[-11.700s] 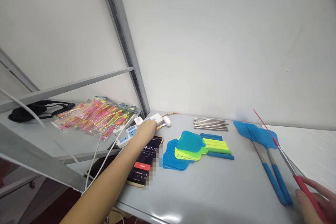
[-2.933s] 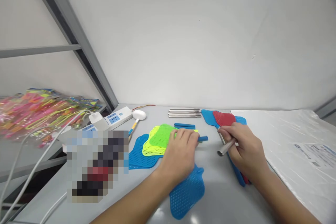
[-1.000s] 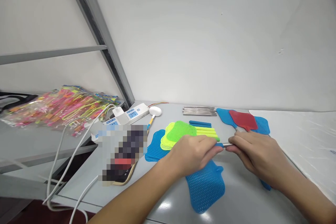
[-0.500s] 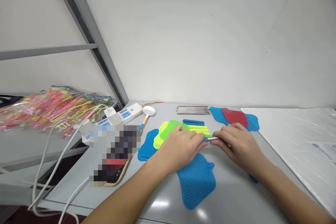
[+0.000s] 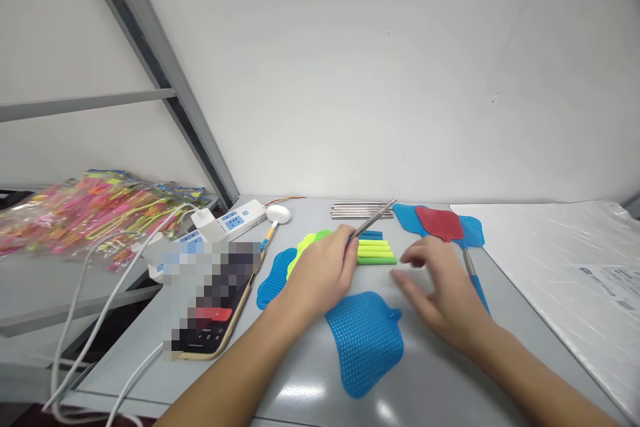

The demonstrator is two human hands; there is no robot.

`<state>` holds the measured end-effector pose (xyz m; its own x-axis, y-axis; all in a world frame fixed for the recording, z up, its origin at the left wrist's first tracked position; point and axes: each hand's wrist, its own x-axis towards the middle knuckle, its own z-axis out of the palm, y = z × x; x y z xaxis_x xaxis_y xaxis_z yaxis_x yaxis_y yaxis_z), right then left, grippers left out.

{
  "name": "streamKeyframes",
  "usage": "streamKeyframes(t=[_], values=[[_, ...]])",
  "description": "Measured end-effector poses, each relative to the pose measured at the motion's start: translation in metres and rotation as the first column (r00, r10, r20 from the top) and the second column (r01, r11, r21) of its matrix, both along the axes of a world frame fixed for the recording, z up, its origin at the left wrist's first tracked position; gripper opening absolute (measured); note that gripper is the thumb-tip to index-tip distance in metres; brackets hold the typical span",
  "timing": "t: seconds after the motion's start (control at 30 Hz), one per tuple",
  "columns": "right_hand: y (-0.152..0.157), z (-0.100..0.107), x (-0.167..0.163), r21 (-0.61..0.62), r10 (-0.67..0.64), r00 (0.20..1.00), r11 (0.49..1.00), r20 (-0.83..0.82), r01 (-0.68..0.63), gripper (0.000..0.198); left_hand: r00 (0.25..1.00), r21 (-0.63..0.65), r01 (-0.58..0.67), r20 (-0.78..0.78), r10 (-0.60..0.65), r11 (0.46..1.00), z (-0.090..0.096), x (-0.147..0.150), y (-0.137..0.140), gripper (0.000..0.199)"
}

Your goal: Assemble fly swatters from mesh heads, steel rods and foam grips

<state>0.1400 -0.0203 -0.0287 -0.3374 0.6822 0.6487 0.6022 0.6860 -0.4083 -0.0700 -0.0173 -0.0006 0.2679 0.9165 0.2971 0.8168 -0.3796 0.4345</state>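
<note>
R hand (image 5: 436, 287) just off steel rod (image 5: 373, 219): fingers spread, empty, right of blue mesh head (image 5: 367, 343). L hand (image 5: 320, 271) curled tight on rod's near end, behind head; R now free, join prob. set.

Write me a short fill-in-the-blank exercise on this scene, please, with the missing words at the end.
1. While the left hand grips a metal rod, the right hand holds ____.
2. The loose mesh head lying nearest the viewer is ____.
3. The top swatter head in the overlapping group at the right is ____.
Missing words: nothing; blue; red.
</note>
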Motion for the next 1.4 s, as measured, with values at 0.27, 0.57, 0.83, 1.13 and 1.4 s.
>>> streamKeyframes(t=[0.27,0.57,0.83,1.13,1.4], values=[[-0.013,-0.019,-0.024,-0.553,0.335,0.902,0.821,0.272,-0.138,0.109,0.955,-0.11,0.033,0.297,0.001,0.993,-0.003,-0.003,0.007,0.013],[-0.004,0.017,0.008,-0.849,0.084,0.956,0.443,-0.279,-0.287,0.034,0.77,-0.232,0.146,0.638,0.037,0.962,-0.013,0.008,0.002,0.025],[0.036,0.028,0.041,-0.58,-0.565,0.142,0.766,-0.813,-0.278,0.038,0.671,-0.494,0.474,0.738,0.064,0.729,-0.032,0.035,-0.021,0.036],[0.022,0.016,0.009,-0.433,-0.363,0.399,0.896,-0.842,-0.097,0.024,0.647,-0.528,0.569,0.761,0.054,0.63,-0.048,0.048,-0.034,0.033],[0.027,0.009,0.013,-0.378,-0.303,0.41,0.919,-0.86,-0.114,0.022,0.629,-0.509,0.566,0.775,0.06,0.649,-0.047,0.048,-0.033,0.033]])
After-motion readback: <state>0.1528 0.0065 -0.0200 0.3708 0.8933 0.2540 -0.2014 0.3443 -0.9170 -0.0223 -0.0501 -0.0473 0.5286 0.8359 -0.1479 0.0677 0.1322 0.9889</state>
